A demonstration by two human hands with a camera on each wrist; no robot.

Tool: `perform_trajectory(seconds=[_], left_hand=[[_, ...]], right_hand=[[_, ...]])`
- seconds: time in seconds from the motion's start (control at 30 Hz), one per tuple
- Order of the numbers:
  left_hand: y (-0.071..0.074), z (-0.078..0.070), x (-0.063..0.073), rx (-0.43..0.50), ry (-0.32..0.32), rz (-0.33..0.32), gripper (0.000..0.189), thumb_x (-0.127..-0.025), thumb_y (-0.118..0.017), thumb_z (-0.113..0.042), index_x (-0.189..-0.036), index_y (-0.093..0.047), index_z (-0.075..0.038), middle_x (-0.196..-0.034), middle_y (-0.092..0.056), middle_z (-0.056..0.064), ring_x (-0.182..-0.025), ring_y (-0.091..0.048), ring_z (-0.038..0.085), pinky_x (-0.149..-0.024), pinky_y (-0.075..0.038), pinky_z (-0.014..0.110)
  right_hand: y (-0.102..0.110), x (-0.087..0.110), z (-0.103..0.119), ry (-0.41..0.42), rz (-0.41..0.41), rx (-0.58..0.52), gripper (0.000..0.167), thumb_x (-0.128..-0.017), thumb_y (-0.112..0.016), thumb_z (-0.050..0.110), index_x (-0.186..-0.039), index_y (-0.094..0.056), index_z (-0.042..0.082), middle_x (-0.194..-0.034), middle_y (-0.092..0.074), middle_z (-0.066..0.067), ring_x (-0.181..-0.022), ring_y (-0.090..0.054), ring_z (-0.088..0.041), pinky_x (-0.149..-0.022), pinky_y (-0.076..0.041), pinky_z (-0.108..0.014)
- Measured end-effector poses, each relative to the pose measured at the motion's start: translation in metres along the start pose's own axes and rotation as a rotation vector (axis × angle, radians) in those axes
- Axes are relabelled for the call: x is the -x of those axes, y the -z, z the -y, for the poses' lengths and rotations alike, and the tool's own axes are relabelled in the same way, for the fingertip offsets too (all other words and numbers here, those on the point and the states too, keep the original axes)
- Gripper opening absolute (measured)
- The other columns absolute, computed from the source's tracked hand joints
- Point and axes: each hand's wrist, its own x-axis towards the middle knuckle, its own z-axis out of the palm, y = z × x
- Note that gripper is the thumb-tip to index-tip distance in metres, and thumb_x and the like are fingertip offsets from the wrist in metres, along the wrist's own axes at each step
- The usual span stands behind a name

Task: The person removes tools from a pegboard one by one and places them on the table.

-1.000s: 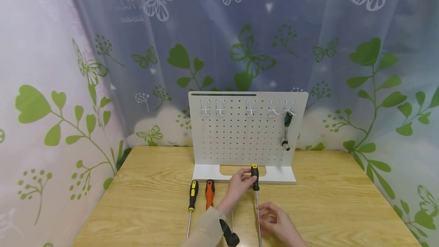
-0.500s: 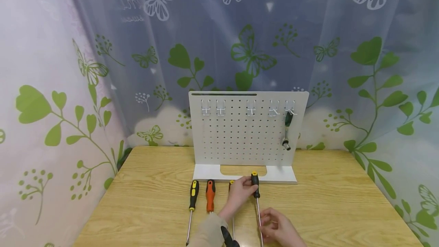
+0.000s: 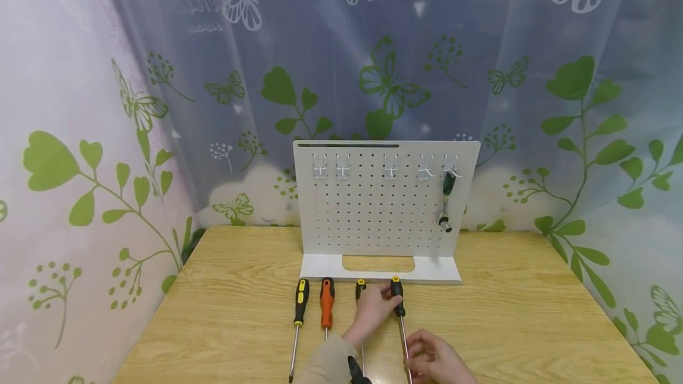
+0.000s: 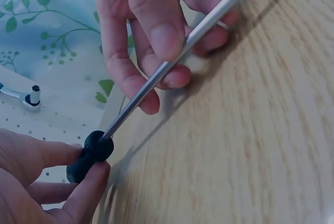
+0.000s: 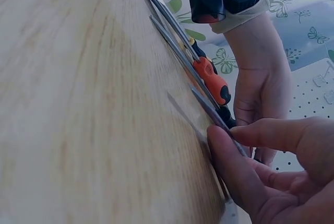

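Left hand: the left hand [image 3: 373,307] pinches the handle of the held screwdriver [image 3: 400,312] between thumb and fingers.
Right hand: the right hand [image 3: 433,357] pinches the same tool's metal shaft between thumb and forefinger, the remaining fingers bent beneath.
Held screwdriver: black handle with a yellow end, pointing toward the pegboard; the shaft runs back toward the person. It is the rightmost of four in the row, tilted a little in the head view. Both wrist views show the shaft's shadow apart from it, so the shaft sits just above the counter [image 3: 507,301].
Handle end: it overlaps the front edge of the base [image 3: 437,268] in the head view; whether they touch, I cannot tell.
Black-and-yellow screwdriver: the black-and-yellow screwdriver [image 3: 299,320] lies leftmost on the counter, handle toward the base.
Orange screwdriver: the orange screwdriver [image 3: 327,304] lies next to it, its lower shaft hidden by the beige sleeve [image 3: 329,360].
Third screwdriver: the third screwdriver [image 3: 360,290], dark with a yellow end, lies just beside the left hand and partly under the forearm.
Pegboard: the white pegboard [image 3: 368,218] stands upright behind the row, with five clear hooks [image 3: 344,168] along its upper part.
Ratchet: the green-handled ratchet [image 3: 447,192] hangs from the rightmost hook, socket end down.
Left wrist: a black device [image 5: 209,2] is strapped over the sleeve.
Backdrop: the curtain [image 3: 331,34] carries butterflies and green leaves.
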Motion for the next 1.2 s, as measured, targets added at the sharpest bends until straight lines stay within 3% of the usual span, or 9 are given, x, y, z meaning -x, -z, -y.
perform_trajectory(seconds=[0.23,0.57,0.97,1.2], left_hand=[[-0.0015,-0.0019,0.003,-0.024,0.004,0.011,0.021,-0.088,-0.078,-0.011,-0.102,-0.075,0.004,-0.073,-0.066,0.0,-0.062,-0.049,0.004,-0.055,-0.043,0.018],[-0.0022,-0.0021,0.0016,-0.057,-0.008,-0.012,0.027,-0.086,-0.08,-0.01,-0.106,-0.073,0.005,-0.08,-0.073,0.004,-0.07,-0.061,0.005,-0.061,-0.052,0.021],[-0.0044,0.0005,-0.0011,-0.108,-0.018,-0.022,0.023,-0.086,-0.08,-0.013,-0.102,-0.075,0.002,-0.077,-0.07,0.0,-0.069,-0.056,0.005,-0.062,-0.049,0.023],[-0.0032,0.0001,-0.0002,-0.111,-0.023,-0.023,0.026,-0.086,-0.081,-0.013,-0.104,-0.074,0.003,-0.079,-0.07,0.002,-0.07,-0.057,0.006,-0.061,-0.05,0.023]], right_hand=[[0.0012,-0.0002,0.0007,-0.031,0.011,0.019,0.03,-0.089,-0.071,0.0,-0.113,-0.056,-0.011,-0.089,-0.064,-0.005,-0.076,-0.067,-0.019,-0.066,-0.063,-0.035],[0.0029,-0.002,0.0001,-0.032,0.041,0.002,0.029,-0.091,-0.071,0.002,-0.112,-0.056,-0.011,-0.089,-0.064,-0.004,-0.076,-0.066,-0.018,-0.064,-0.062,-0.03],[0.0023,-0.0019,0.0032,-0.019,0.049,0.023,0.027,-0.092,-0.066,-0.004,-0.113,-0.054,-0.016,-0.09,-0.061,-0.004,-0.074,-0.066,-0.017,-0.064,-0.062,-0.029],[0.0014,-0.0024,0.0054,0.001,0.016,0.108,0.025,-0.089,-0.071,-0.004,-0.109,-0.058,-0.011,-0.088,-0.062,-0.003,-0.072,-0.066,-0.017,-0.061,-0.062,-0.03]])
